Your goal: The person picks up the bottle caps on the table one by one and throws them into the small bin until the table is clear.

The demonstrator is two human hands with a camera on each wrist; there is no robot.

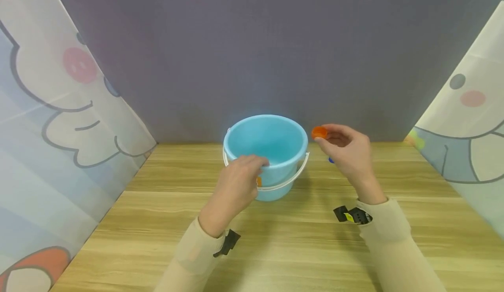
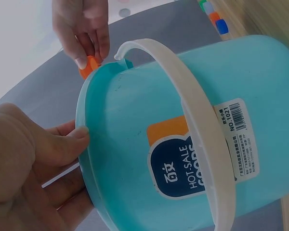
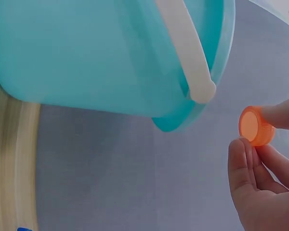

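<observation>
A light blue bucket [image 1: 283, 174] with a white handle [image 2: 192, 108] stands upright on the wooden table. My left hand [image 1: 238, 180] grips its near rim, thumb on the outer side and fingers reaching over the edge. Between the thumb and fingers of my right hand [image 1: 352, 152] is an orange bottle cap [image 3: 250, 125], pinched in the air just right of the rim. The handle hangs down across the bucket's front, over a printed label [image 2: 171, 166].
Several small coloured caps, with a blue cap [image 2: 222, 26] at the end, line up on the table right of the bucket. A grey panel [image 1: 267, 56] rises behind. Cartoon-printed sheets [image 1: 59, 152] flank both sides of the wooden table [image 1: 299, 248].
</observation>
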